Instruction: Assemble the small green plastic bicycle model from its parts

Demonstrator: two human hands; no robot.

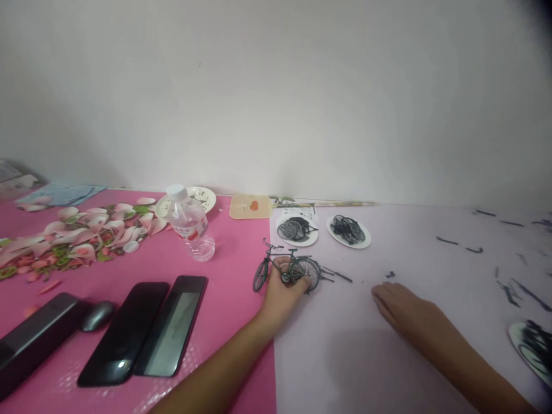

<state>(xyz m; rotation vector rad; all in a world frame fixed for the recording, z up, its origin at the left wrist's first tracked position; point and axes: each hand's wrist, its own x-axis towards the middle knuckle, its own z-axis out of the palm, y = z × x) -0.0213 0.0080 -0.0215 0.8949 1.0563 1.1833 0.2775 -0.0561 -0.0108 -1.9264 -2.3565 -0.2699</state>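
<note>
While the bike (285,277) is pinched at centre between the left hand's (282,292) nearly closed fingers, the right hand (400,302) is placed between its 3 and 4 o'clock | right fingers curled, any hold cannot be told | black part (390,274) near, at that hand's 12 | bottle (190,230) at the bike's 10

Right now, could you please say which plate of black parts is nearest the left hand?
The plate just behind the model bicycle; the middle plate and rightmost plate lie farther off.
</note>
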